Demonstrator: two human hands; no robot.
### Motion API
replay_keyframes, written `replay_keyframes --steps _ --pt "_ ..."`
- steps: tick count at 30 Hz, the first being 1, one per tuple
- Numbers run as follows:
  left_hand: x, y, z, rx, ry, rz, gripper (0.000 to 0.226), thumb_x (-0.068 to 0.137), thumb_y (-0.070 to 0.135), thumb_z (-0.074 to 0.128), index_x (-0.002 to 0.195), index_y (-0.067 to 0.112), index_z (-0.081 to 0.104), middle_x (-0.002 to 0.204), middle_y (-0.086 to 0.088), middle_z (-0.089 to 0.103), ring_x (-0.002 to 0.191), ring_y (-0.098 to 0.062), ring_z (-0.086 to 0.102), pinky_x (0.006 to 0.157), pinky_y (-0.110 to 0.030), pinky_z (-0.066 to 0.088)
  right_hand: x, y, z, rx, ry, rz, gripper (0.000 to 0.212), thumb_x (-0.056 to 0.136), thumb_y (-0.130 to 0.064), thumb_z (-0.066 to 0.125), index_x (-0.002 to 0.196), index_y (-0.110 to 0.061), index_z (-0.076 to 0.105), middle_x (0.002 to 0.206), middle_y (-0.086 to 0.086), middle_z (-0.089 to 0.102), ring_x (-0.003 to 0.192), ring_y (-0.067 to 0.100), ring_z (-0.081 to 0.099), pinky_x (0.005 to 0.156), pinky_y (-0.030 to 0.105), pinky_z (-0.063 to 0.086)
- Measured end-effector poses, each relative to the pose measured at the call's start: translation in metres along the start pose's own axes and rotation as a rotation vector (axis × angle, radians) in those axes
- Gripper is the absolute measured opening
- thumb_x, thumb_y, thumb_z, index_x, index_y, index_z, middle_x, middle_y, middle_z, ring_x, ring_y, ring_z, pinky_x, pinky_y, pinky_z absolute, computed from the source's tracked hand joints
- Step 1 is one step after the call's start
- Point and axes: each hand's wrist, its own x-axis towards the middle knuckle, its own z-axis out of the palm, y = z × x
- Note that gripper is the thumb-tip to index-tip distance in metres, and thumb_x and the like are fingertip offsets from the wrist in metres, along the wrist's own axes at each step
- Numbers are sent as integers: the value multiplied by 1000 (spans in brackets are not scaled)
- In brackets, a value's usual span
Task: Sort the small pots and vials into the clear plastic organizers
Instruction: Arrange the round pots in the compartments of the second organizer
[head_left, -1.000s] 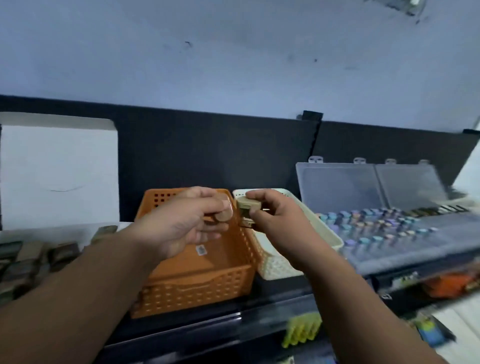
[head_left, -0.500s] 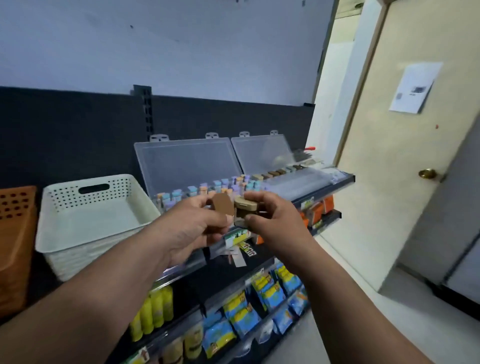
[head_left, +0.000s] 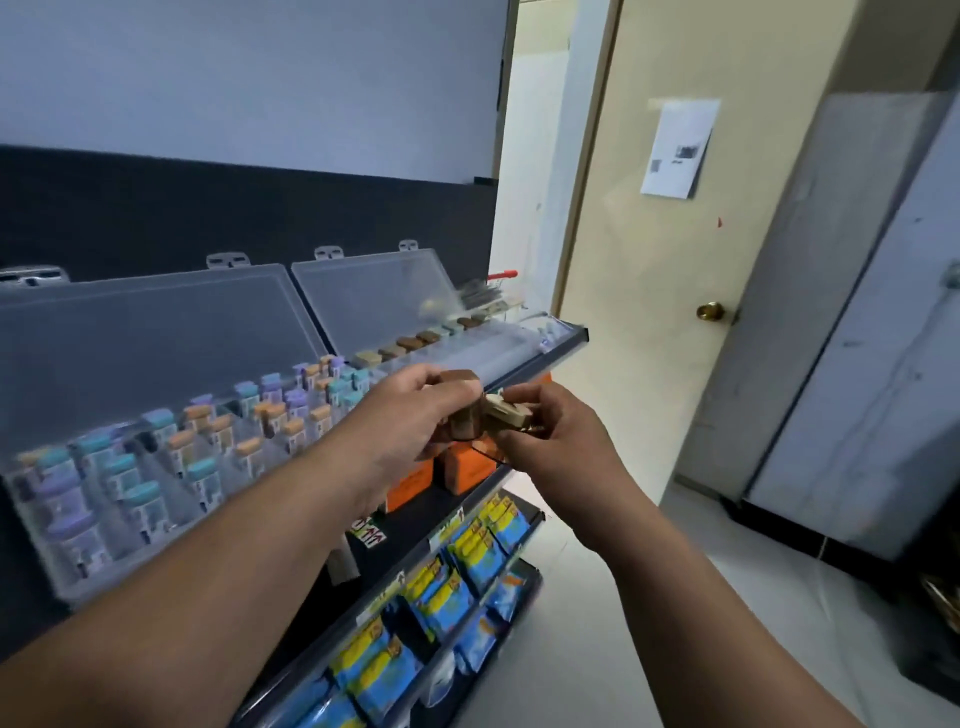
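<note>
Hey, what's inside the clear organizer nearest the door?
A row of brown, tan and pale small pots runs along the back of that organizer, below its raised lid. The left hand, holding a brown pot, and blur hide its near compartments.

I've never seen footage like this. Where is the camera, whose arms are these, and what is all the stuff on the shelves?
There is no machine here. A person wears a wide-angle camera on the head, so this one picture looks forward and down along their own arms. The left hand grips a small shiny brown pot. The right hand pinches a small beige pot right beside it.

On the top shelf stands the nearer clear plastic organizer, which holds rows of little vials with pastel caps. Next to it is the farther clear plastic organizer, with a row of brown and beige pots. Both lids are propped open.

The lower shelves carry orange boxes and blue-and-yellow packets. To the right is a beige door with a brass knob.
</note>
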Motion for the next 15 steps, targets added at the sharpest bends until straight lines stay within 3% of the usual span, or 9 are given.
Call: replay_keyframes --steps 2,3,6,8,12,15 --pt "26 2 2 13 -14 17 13 90 26 62 99 17 63 85 -4 71 71 -9 66 63 -20 51 26 5 -5 -5 12 4 36 84 3 64 110 -20 60 105 7 64 83 15 63 62 17 49" --pt "40 4 1 32 -15 20 15 89 28 62 99 16 64 85 -4 71 71 -9 66 61 -19 48 41 7 -7 -8 8 3 39 84 3 64 112 -24 59 105 7 63 85 17 63 65 22 52" --pt "77 8 -5 67 -2 2 25 87 34 64 102 15 64 96 -8 72 94 -25 66 75 -31 48 79 9 -12 0 -40 11 49 84 3 61 113 -36 59 90 0 61 85 24 65 81 48 56" --pt "100 12 -11 71 17 -11 29 88 35 63 106 13 63 101 -9 72 102 -30 65 81 -36 49 104 10 -12 -25 -73 2 53 85 0 62 119 -39 58 84 -1 57 81 28 62 83 55 53" --pt "133 15 -23 107 78 -5 22 88 30 64 109 23 60 102 -7 70 100 -26 66 92 -41 53 146 19 -10 -76 -110 -34 50 86 -11 66 126 -40 56 98 6 60 91 30 65 89 49 54" --pt "150 10 -33 181 129 -16 24 83 33 70 105 30 61 102 -5 69 99 -25 65 92 -42 53 172 28 -8 -127 -161 -52 48 85 -16 70 126 -37 56 101 -3 58 88 21 64 91 44 54"
